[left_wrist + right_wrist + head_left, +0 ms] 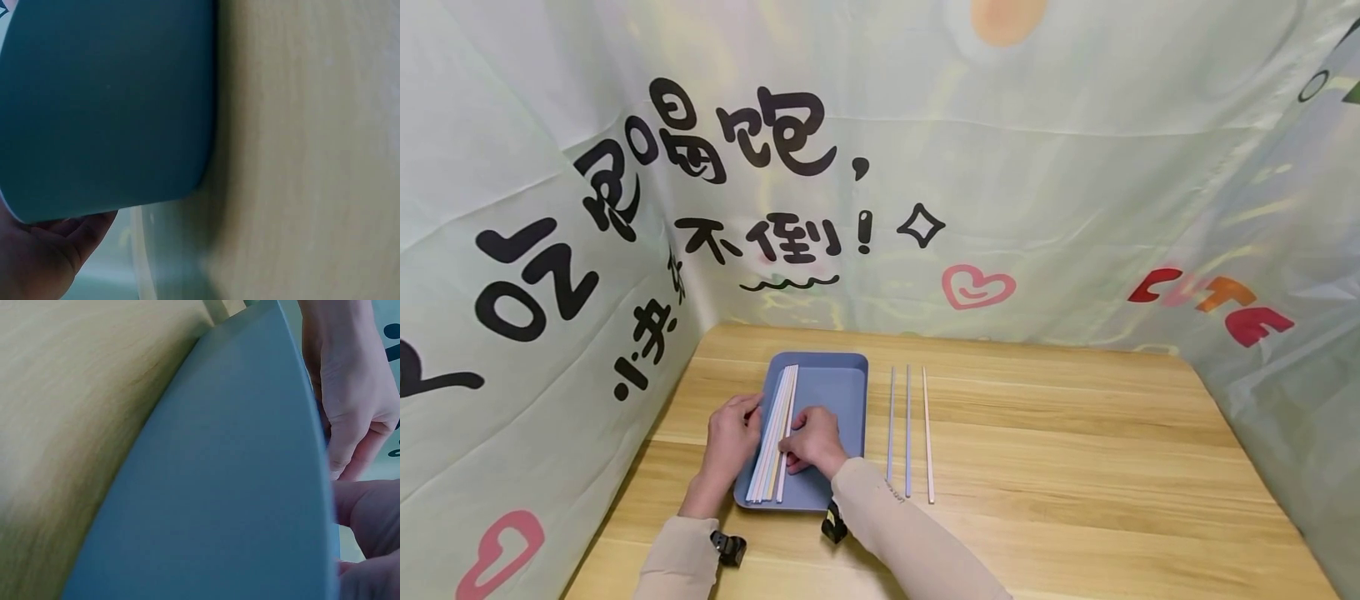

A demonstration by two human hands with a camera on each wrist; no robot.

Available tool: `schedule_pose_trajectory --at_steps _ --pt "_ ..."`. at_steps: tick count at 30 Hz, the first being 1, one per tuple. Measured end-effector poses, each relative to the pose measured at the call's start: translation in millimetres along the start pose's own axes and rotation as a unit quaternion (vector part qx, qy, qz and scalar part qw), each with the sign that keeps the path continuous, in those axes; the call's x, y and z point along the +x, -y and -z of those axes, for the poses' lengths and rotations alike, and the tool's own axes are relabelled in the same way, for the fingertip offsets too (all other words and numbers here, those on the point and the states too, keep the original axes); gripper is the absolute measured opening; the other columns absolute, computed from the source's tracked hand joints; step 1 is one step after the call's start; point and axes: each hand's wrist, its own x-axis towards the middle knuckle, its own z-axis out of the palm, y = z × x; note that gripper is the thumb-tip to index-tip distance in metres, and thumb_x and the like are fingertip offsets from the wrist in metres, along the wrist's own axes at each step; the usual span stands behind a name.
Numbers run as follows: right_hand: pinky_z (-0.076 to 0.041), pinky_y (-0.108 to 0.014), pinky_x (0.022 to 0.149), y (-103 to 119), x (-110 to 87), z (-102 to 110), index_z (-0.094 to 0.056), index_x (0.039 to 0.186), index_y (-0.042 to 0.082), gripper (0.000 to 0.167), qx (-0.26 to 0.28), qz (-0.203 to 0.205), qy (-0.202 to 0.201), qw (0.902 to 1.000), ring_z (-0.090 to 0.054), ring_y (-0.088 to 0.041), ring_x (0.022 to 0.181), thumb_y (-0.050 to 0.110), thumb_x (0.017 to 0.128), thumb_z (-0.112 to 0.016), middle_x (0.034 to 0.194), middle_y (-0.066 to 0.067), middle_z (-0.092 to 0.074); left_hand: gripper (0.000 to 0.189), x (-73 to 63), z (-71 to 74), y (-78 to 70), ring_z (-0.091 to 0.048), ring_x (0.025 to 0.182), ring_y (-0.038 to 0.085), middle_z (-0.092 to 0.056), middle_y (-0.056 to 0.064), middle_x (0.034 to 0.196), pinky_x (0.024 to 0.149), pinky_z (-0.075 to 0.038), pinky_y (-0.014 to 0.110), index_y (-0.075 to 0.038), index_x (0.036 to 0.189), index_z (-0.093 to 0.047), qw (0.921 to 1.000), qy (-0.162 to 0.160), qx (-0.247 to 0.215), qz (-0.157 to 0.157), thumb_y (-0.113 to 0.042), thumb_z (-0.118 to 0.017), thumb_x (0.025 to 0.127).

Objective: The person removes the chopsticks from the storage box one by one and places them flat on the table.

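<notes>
A blue-grey tray (831,387) lies on the wooden table, and a row of pale chopsticks (772,437) rests lengthwise along its left half. My right hand (815,437) reaches over the tray from the right and pinches a chopstick on the right side of that row. At the tray's left rim, my left hand (730,437) holds the edge with curled fingers. The tray's outer wall (106,112) fills much of the left wrist view, with part of the left hand (47,256) beneath it. In the right wrist view the tray wall (212,456) hides the chopsticks.
To the right of the tray, three separate chopsticks (908,433) lie roughly parallel on the wooden table (1075,450), the rightmost one pinkish, the others bluish. A printed cloth (880,167) with lettering and hearts hangs round the table's back and sides.
</notes>
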Motion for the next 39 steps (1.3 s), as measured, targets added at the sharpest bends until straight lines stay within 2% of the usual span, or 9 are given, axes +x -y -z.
schedule_pose_trajectory --at_steps 8,12,17,21,25,30,39 --pt "-0.061 -0.041 0.051 0.8 -1.0 -0.2 -0.059 0.099 -0.006 0.027 -0.017 0.008 -0.011 0.9998 -0.073 -0.035 0.054 -0.013 0.082 -0.079 0.068 -0.028 -0.071 0.032 0.3 -0.3 0.0 -0.074 0.104 0.037 -0.073 0.028 0.122 0.086 -0.061 0.049 0.010 0.130 -0.068 1.0000 0.001 0.006 0.000 0.003 -0.066 0.099" --pt "-0.060 -0.041 0.049 0.4 -0.4 -0.4 -0.059 0.095 -0.005 0.028 -0.023 0.014 -0.018 0.9995 -0.072 -0.033 0.051 -0.014 0.080 -0.080 0.058 -0.019 -0.067 0.032 0.5 -0.4 -0.6 -0.074 0.105 0.038 -0.073 0.028 0.122 0.087 -0.061 0.050 0.010 0.130 -0.068 1.0000 0.004 0.008 0.000 0.003 -0.066 0.099" --pt "-0.060 -0.039 0.048 -0.1 0.7 0.3 -0.057 0.090 -0.003 0.026 -0.035 0.019 -0.026 0.9989 -0.073 -0.036 0.054 -0.016 0.078 -0.076 0.055 -0.014 -0.063 0.031 0.8 -1.0 -0.2 -0.074 0.104 0.038 -0.074 0.029 0.121 0.085 -0.061 0.050 0.011 0.128 -0.069 0.9999 -0.005 0.009 -0.009 0.004 -0.067 0.098" --pt "-0.059 -0.039 0.047 0.6 0.8 0.3 -0.053 0.078 0.004 0.031 -0.047 0.018 -0.031 0.9982 -0.073 -0.036 0.054 -0.014 0.077 -0.079 0.053 -0.014 -0.063 0.030 0.2 -0.5 0.3 -0.075 0.099 0.038 -0.074 0.030 0.117 0.081 -0.062 0.050 0.013 0.126 -0.070 0.9995 -0.018 0.011 -0.025 0.007 -0.067 0.096" --pt "-0.058 -0.040 0.045 0.9 1.0 -0.2 -0.048 0.066 0.009 0.039 -0.065 0.014 -0.034 0.9972 -0.072 -0.035 0.052 -0.011 0.076 -0.081 0.049 -0.011 -0.063 0.030 -1.0 0.1 -0.1 -0.074 0.095 0.036 -0.075 0.029 0.115 0.078 -0.062 0.048 0.012 0.126 -0.070 0.9994 -0.020 0.013 -0.027 0.007 -0.067 0.096" --pt "-0.059 -0.039 0.046 2.4 0.6 -0.2 -0.046 0.059 0.012 0.045 -0.081 0.001 -0.030 0.9963 -0.072 -0.034 0.052 -0.007 0.077 -0.082 0.056 -0.017 -0.069 0.031 -1.4 -0.4 -0.3 -0.074 0.092 0.034 -0.075 0.029 0.115 0.075 -0.062 0.046 0.012 0.126 -0.070 0.9994 -0.019 0.013 -0.024 0.007 -0.067 0.096" --pt "-0.061 -0.040 0.052 5.7 -2.2 4.0 -0.048 0.056 0.012 0.043 -0.073 -0.013 -0.016 0.9971 -0.073 -0.034 0.055 -0.005 0.079 -0.080 0.064 -0.022 -0.073 0.031 -0.1 -0.9 0.7 -0.073 0.089 0.031 -0.076 0.028 0.113 0.071 -0.061 0.042 0.010 0.127 -0.070 0.9997 -0.014 0.013 -0.016 0.006 -0.067 0.097"
